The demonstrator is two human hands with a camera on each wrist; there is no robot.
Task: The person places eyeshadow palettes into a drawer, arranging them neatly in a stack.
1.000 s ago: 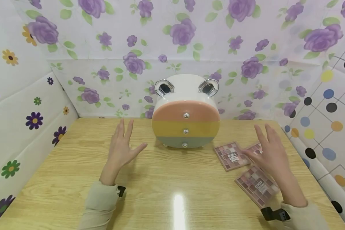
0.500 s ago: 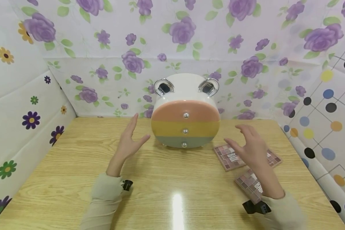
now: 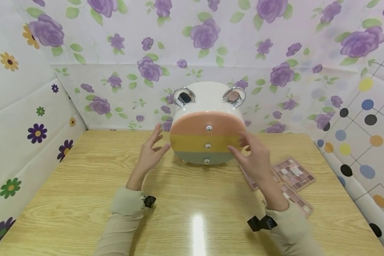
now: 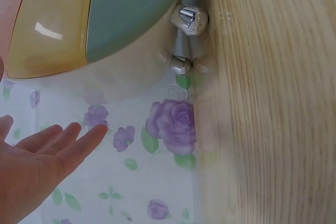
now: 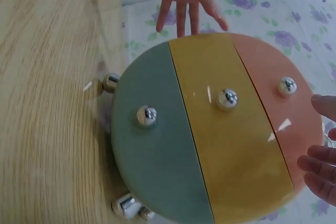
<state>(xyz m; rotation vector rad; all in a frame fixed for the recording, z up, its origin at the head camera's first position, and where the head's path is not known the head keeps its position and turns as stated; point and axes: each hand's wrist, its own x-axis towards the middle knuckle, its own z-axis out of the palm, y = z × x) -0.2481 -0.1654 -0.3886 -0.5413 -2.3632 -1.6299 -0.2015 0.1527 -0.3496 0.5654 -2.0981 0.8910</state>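
two loose hands flank a striped drawer chest

in the head view, the drawer chest (image 3: 193, 141) stands on the table (image 3: 166, 220) between a spread left hand (image 3: 149, 156) and a right hand (image 3: 255, 160) with slightly bent fingers, neither pinching anything. a low right forearm might nudge the palettes (image 3: 294, 173), which it partly hides.

in the left wrist view, silver feet (image 4: 191, 20) look small; a lopsided push could make them skid. the drawer chest's upper part is cut off, as is most of the left hand.

in the right wrist view, glossy sides could slip under an uneven grip. only the right hand's fingers show, and whether they touch the drawer chest i cannot tell.
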